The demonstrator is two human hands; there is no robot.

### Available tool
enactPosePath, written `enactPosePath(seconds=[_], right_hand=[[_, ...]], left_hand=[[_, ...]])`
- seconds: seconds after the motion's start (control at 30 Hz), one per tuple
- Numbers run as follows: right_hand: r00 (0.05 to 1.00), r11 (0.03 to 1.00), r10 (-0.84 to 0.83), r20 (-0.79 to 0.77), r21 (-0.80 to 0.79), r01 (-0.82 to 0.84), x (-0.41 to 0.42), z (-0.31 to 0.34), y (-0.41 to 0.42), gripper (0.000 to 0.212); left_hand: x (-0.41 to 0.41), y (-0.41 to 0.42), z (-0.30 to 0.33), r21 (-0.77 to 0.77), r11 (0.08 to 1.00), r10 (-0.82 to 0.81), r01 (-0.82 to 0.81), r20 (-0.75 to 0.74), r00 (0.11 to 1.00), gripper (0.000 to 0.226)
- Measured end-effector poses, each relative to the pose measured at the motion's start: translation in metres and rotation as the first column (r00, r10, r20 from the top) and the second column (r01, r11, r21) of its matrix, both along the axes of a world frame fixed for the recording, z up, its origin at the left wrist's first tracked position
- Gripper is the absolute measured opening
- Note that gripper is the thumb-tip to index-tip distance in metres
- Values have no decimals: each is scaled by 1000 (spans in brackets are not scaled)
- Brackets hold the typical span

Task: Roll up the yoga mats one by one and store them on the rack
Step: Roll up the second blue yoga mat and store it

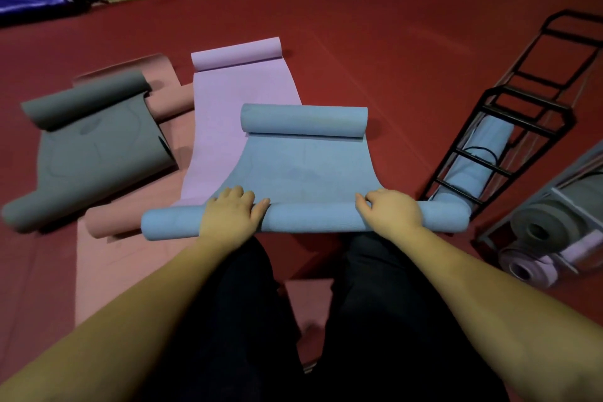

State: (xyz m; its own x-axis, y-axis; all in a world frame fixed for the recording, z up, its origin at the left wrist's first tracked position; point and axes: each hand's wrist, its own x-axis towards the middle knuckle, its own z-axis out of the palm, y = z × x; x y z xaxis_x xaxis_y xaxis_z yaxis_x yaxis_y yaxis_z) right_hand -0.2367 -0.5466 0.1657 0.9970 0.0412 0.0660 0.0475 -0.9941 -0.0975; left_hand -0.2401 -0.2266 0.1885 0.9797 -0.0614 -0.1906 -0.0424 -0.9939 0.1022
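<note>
A blue yoga mat (306, 170) lies on the red floor in front of me, curled at its far end and rolled at the near end into a thick tube. My left hand (233, 214) grips the near roll left of its middle, fingers curled over the top. My right hand (391, 210) grips the same roll further right. A black wire rack (509, 140) stands at the right with a rolled blue mat (473, 170) inside it.
A lilac mat (225, 108) lies partly under the blue one. A grey mat (94, 150) and a pink mat (107, 271) spread at the left. A second rack at the far right holds rolled grey (541, 228) and lilac (528, 268) mats. My dark-trousered legs kneel below.
</note>
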Motion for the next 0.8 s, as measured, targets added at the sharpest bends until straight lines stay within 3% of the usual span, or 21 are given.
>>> enactPosePath(seconds=[0.13,0.27,0.4,0.6,0.8], right_hand=[[995,1000,-7,-99,2,7,6,11,6,54],[974,1000,9,-224,-27,-15,13,33,5,59],[932,999,41,-360,8,-41,14,50,-3,62],[790,998,60,-610,45,-41,11,54,-3,65],[789,986,133,-600,161,-43,4,34,-8,48]], left_hand=[[-2,-8,8,20,1000,-17,14,145,989,67],[9,-10,20,9,1000,-2,0,159,987,53],[10,-11,37,27,999,24,-26,60,998,57],[14,-7,39,66,998,10,2,-169,986,62],[17,-12,35,39,999,-22,32,-234,972,49]])
